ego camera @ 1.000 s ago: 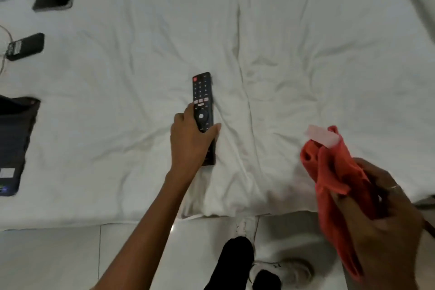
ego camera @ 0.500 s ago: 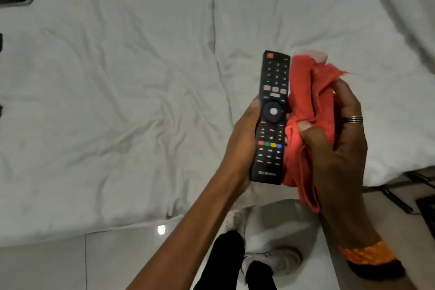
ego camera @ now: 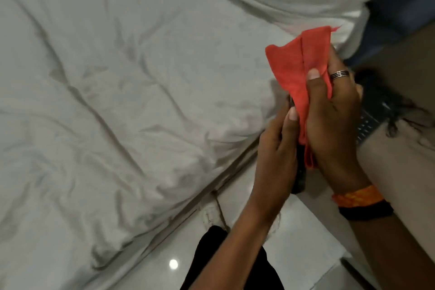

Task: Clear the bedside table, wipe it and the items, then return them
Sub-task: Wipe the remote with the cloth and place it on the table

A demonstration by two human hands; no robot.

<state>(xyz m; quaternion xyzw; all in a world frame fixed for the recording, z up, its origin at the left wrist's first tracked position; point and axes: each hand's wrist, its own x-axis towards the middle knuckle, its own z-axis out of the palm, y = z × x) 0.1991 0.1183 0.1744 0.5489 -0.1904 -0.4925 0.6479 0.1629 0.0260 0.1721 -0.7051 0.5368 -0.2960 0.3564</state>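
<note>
My left hand [ego camera: 275, 150] grips the black remote control [ego camera: 300, 179]; only its lower end shows below my hands. The red cloth [ego camera: 299, 70] is wrapped over the remote's upper part, and my right hand [ego camera: 334, 120] presses it there with thumb and fingers closed around it. Both hands are held in the air over the gap between the bed and the brown bedside table [ego camera: 400, 162] at the right.
The white rumpled bed sheet [ego camera: 117, 101] fills the left and top. A dark object with a perforated face [ego camera: 376, 110] lies on the bedside table behind my right hand. Glossy white floor tiles [ego camera: 235, 252] and my legs show below.
The remote was lifted from the bed into my left hand, the cloth was brought over it and now covers most of it. My view swung right toward the bedside table.
</note>
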